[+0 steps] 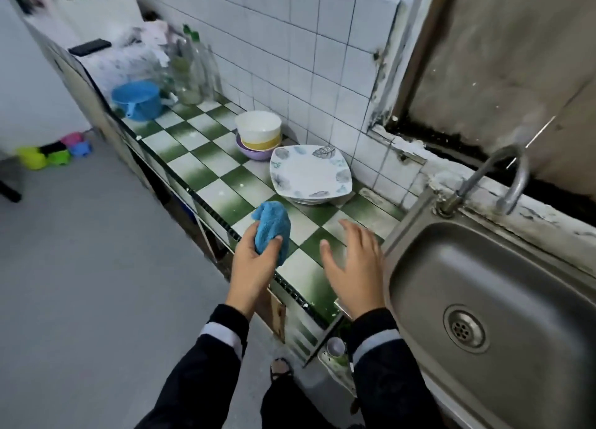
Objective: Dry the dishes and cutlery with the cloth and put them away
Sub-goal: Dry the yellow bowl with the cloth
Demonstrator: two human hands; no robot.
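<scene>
Blue cloth [272, 228] bunched in the left hand [254, 267], fingers clenched round it, held over the near edge of the green-and-white tiled desk [219, 196]. Right hand [354, 270] just to the right, fingers [350, 227] released and spread, grasping nothing, above the tiles beside the steel sink [451, 267]. Farther back, by the tiled wall, a stack of square leaf-patterned plates [311, 174]; just left of it, nested bowls [258, 135]. Blue pot [137, 100] at the far left end.

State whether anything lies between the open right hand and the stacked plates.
Nothing visible does. Only counter tiles separate the right hand from the plates; the left hand holds the cloth aside.
</scene>
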